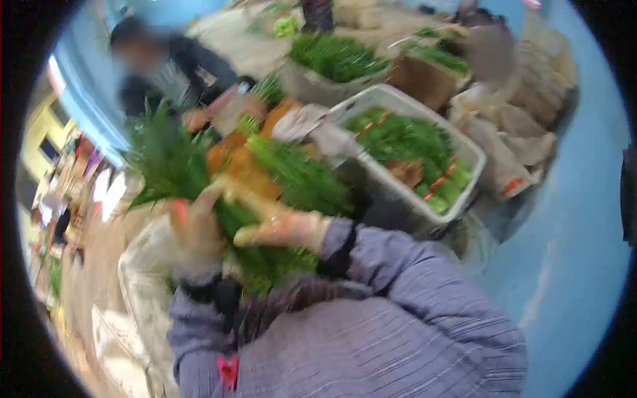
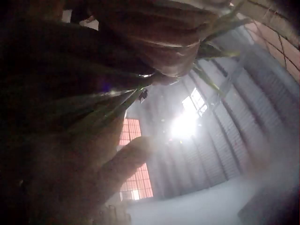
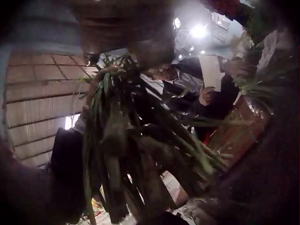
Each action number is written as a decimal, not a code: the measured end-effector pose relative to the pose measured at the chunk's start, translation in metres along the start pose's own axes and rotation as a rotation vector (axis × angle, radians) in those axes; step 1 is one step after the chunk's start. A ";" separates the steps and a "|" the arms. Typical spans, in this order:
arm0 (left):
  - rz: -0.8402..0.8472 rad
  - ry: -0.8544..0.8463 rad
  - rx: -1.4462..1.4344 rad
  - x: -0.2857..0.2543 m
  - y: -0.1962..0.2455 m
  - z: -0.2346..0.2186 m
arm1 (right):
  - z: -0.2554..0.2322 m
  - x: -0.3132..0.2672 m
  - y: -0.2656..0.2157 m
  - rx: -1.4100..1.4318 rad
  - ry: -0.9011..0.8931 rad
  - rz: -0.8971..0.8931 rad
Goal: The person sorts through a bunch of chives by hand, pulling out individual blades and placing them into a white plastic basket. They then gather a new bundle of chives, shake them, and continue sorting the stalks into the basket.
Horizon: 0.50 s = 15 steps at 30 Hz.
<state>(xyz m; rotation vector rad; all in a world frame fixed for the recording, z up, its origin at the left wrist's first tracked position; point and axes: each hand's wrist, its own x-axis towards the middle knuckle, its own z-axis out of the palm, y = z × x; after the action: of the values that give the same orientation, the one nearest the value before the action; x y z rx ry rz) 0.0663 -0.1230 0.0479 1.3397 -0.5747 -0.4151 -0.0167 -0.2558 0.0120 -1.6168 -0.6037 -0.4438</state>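
Here, two hands (image 1: 199,229) (image 1: 279,225), one green bunch (image 1: 166,159).

No text, label, brand, number or sign can be read in any view. The head view is motion-blurred: the grey crate (image 1: 472,158) of greens at far right shows only red bands, no lettering. The sacks (image 1: 524,132) beyond it carry a red mark too smeared to make out. The white paper (image 3: 211,70) held by the person across the desk in the right wrist view looks blank at this size; any writing is too small to tell. The left wrist view shows only a dark hand, leaves and a bright roof, with nothing written.
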 end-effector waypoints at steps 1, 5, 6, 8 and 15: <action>-0.012 0.145 -0.038 -0.004 0.016 0.003 | 0.008 -0.011 0.023 0.033 0.029 0.001; -0.105 -0.079 -0.321 0.008 0.022 -0.039 | 0.002 -0.026 0.010 0.539 -0.491 0.406; -0.103 -0.076 -0.331 0.010 0.021 -0.045 | 0.003 -0.034 0.009 0.578 -0.427 0.419; -0.088 0.055 -0.391 0.009 0.021 -0.047 | -0.002 -0.049 -0.004 0.644 -0.428 0.436; 0.135 0.022 -0.596 0.013 0.028 -0.087 | 0.005 -0.077 0.008 0.630 -0.238 0.655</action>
<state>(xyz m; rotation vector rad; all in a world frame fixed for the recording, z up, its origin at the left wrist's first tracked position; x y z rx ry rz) 0.1287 -0.0571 0.0662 0.7298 -0.4698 -0.4180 -0.0725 -0.2614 -0.0420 -1.1642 -0.3058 0.3995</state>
